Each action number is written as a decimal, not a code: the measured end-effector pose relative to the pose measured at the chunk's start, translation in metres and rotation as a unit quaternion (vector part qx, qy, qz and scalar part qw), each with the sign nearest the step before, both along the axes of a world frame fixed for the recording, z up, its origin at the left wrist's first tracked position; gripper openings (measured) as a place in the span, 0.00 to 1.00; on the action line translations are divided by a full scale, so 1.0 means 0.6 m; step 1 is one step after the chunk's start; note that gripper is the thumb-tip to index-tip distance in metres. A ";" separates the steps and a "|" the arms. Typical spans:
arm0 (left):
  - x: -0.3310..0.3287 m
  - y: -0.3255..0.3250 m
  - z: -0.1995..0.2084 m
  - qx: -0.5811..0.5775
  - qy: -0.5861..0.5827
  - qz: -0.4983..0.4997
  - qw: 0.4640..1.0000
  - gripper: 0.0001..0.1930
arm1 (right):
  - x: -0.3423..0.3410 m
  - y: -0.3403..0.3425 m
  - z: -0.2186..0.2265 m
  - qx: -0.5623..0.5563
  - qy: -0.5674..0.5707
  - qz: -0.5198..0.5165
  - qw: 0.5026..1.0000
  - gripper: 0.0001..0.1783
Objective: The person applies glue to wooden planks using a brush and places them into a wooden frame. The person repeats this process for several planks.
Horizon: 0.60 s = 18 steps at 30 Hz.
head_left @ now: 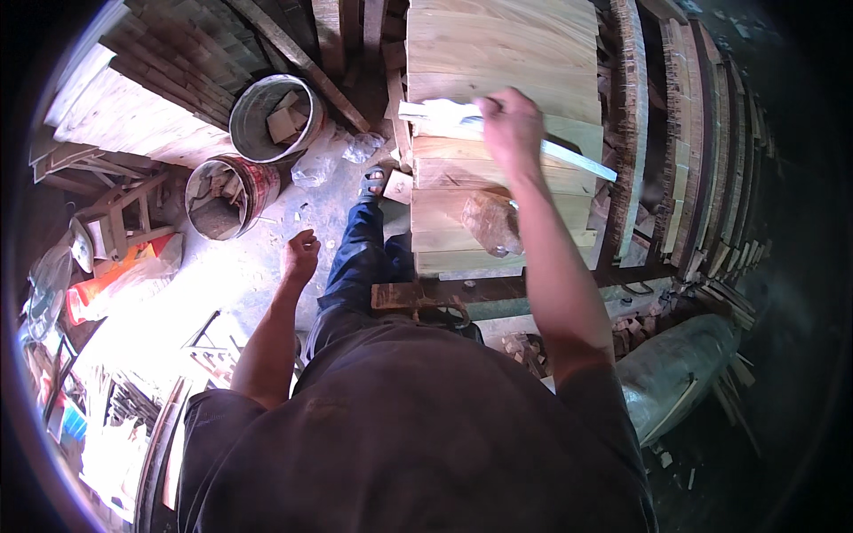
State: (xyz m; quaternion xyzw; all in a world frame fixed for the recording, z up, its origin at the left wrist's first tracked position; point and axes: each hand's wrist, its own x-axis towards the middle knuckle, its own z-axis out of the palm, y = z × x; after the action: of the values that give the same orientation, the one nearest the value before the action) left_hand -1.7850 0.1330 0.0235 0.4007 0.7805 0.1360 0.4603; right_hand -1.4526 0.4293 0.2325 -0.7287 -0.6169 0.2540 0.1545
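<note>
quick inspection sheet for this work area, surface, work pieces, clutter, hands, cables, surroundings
Surface: pale wooden planks lying side by side.
Work pieces: long, thin whitish strip across the planks, material unclear; brown, lumpy block on the planks, material unclear.
Clutter: round grey bucket and reddish round bucket, both with wood scraps inside; crumpled clear plastic on the floor beside them.
Hands: right hand over the strip, fingers curled, grip unclear; left hand curled, away from the planks, nothing seen in it.
Cables: nothing seen.
Surroundings: rough-edged wooden boards to the right; large pale wooden panel at upper left; right rim too dark to judge.
</note>
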 end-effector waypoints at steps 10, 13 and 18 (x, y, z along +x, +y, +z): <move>-0.028 -0.024 0.004 -0.002 0.031 -0.010 0.999 0.20 | 0.001 0.010 -0.017 0.019 0.050 0.017 0.998 0.10; -0.032 -0.022 0.003 -0.003 0.032 -0.023 0.999 0.20 | 0.175 -0.019 -0.035 0.104 0.042 -0.034 0.993 0.09; -0.015 -0.003 0.029 -0.004 0.048 -0.060 0.997 0.18 | 0.469 -0.080 -0.029 0.181 -0.184 -0.143 0.956 0.08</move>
State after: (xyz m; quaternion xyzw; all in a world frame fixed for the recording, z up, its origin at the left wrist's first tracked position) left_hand -1.7938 0.1313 0.0407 0.4508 0.7769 0.0853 0.4311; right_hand -1.1713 0.3815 0.2150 -0.8032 -0.5597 -0.0249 0.2025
